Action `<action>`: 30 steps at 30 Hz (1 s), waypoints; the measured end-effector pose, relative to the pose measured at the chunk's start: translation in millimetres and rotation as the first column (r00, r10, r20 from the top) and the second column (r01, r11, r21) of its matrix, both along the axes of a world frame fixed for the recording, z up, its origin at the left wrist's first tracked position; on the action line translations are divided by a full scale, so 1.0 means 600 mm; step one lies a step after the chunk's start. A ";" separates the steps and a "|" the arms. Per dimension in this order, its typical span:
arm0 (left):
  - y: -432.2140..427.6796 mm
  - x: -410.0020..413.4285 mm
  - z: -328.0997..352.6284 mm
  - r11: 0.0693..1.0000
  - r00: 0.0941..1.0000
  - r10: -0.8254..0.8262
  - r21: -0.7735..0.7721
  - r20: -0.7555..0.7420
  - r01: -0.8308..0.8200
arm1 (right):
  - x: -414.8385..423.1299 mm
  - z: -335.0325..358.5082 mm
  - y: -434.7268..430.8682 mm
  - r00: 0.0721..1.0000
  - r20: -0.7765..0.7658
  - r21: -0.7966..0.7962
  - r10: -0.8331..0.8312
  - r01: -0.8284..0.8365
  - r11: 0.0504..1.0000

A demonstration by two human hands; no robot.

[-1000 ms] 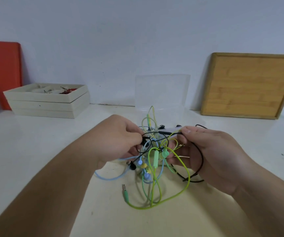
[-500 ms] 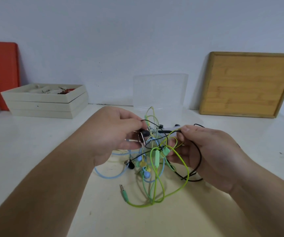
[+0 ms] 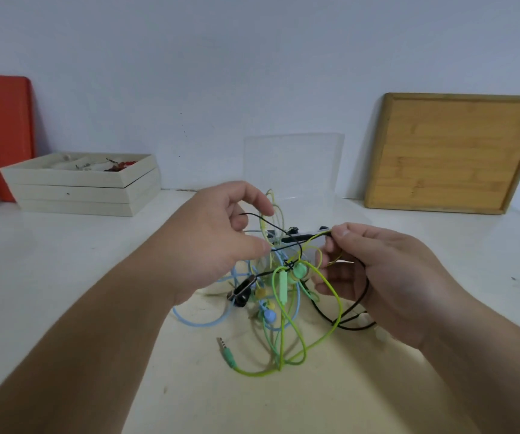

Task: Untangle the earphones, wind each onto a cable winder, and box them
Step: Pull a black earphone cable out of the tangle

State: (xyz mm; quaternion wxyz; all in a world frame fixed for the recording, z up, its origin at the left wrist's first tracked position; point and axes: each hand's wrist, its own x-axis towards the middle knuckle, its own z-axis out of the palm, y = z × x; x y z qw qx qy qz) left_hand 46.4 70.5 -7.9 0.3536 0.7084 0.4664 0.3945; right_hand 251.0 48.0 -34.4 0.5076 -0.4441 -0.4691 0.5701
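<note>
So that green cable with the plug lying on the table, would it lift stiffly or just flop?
Probably floppy: the green cable lies in loose curling loops. Likely light too, since it is thin. It would hardly come away alone; it threads through the tangle that the right hand pinches.

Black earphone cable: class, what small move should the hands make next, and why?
Probably the left hand should lift the loop of the black cable clear of the green cable: the right hand pinches the black cable, which knots with the green one between the hands.
</note>
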 end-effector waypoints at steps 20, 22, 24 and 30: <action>0.017 -0.023 0.028 0.902 0.587 0.357 -0.431 0.727 -0.014 | 0.011 -0.007 -0.006 0.863 0.489 0.220 -0.124 0.016 0.975; 0.025 -0.029 0.028 0.928 0.557 0.345 -0.364 0.755 -0.081 | 0.016 -0.007 -0.004 0.859 0.485 0.211 -0.163 0.066 0.975; 0.030 -0.032 0.027 0.929 0.551 0.369 -0.317 0.748 -0.192 | 0.019 -0.006 -0.002 0.859 0.476 0.199 -0.186 0.100 0.975; 0.021 -0.025 0.029 0.903 0.729 0.279 -0.430 0.625 0.023 | 0.010 -0.008 -0.006 0.841 0.514 0.208 -0.168 0.068 0.976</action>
